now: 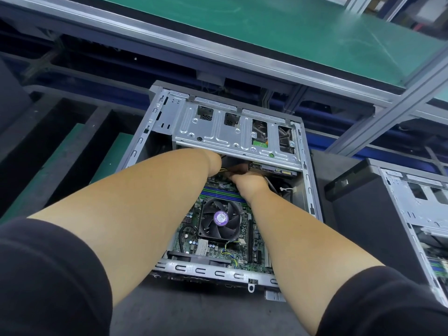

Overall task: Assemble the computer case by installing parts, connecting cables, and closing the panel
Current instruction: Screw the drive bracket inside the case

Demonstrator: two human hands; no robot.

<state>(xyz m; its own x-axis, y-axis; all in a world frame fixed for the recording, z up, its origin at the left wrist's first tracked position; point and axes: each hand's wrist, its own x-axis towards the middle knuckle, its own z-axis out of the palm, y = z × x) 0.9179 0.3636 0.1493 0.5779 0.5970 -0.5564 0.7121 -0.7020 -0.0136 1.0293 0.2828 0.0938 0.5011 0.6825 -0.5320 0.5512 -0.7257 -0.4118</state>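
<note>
An open computer case (306, 151) lies on its side on the dark bench. Its silver drive cage (218, 132) spans the far end, and a drive (271, 169) sits under the cage's right part. The motherboard (218, 253) with its black CPU fan (220, 218) fills the floor of the case. Both my arms reach in under the cage's near edge. My left hand (214, 161) goes beneath the cage, so its fingers are hidden. My right hand (247, 178) is just left of the drive, its fingers curled round a bundle of yellow and black wires (224, 170).
A second open case (417, 202) stands at the right edge. A green conveyor belt (266, 25) on an aluminium frame runs across the far side. Green mats (114, 154) lie between dark dividers to the left.
</note>
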